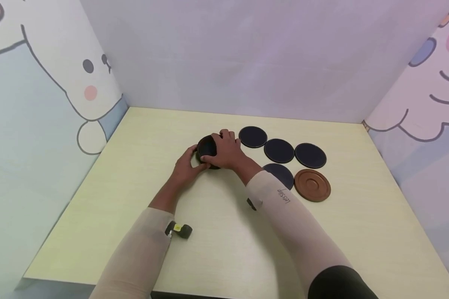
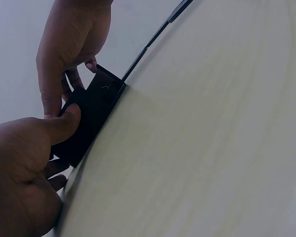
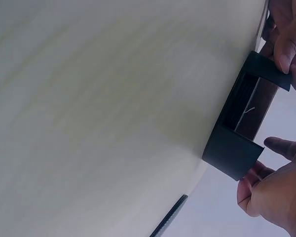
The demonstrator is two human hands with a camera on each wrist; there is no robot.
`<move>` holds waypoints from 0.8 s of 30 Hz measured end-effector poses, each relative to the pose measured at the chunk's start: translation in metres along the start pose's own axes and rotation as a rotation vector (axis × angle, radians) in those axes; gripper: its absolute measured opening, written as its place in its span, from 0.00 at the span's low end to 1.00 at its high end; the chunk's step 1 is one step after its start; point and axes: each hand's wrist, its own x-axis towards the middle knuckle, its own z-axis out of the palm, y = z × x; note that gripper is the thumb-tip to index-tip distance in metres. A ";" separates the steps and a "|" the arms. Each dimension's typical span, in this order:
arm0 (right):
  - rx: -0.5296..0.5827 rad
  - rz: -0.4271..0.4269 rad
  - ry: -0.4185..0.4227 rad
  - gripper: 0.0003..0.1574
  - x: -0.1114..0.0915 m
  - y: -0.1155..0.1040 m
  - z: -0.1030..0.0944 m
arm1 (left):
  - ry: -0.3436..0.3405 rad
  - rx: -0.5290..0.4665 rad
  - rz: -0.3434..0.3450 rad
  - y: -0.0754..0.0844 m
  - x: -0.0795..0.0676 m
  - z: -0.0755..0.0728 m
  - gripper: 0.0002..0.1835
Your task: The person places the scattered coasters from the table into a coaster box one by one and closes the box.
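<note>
A round black coaster holder with a cut-out in its side wall stands on the table, held between both hands. My left hand grips its left side, the thumb lying against the outer wall. From the right, my right hand reaches over the holder, its thumb and fingers spread around the rim. Through the cut-out in the right wrist view, the holder shows a dark inside and a brownish surface with a small pale mark; what that surface is, I cannot tell.
Several round black coasters lie flat to the right of the hands, one partly behind the right forearm. Beside them lies a brown disc with ringed grooves. Walls close off the pale table at the back and both sides.
</note>
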 end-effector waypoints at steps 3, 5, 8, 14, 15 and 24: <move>0.003 0.002 -0.002 0.57 -0.001 0.001 0.000 | 0.007 0.001 0.005 0.000 0.000 0.000 0.47; 0.002 0.007 -0.006 0.58 -0.001 0.001 -0.001 | 0.008 -0.001 0.005 0.000 0.000 0.000 0.47; -0.001 0.024 -0.016 0.59 -0.001 0.001 -0.001 | 0.005 -0.005 0.003 0.001 -0.001 -0.001 0.47; -0.015 0.048 -0.048 0.60 -0.001 0.000 -0.003 | 0.000 -0.016 0.004 0.003 -0.001 -0.001 0.47; -0.019 0.049 -0.052 0.60 -0.001 0.000 -0.003 | 0.000 -0.018 0.004 0.003 -0.001 -0.001 0.46; -0.026 0.038 -0.061 0.60 -0.002 0.002 -0.004 | -0.001 -0.009 0.005 0.002 -0.001 -0.001 0.47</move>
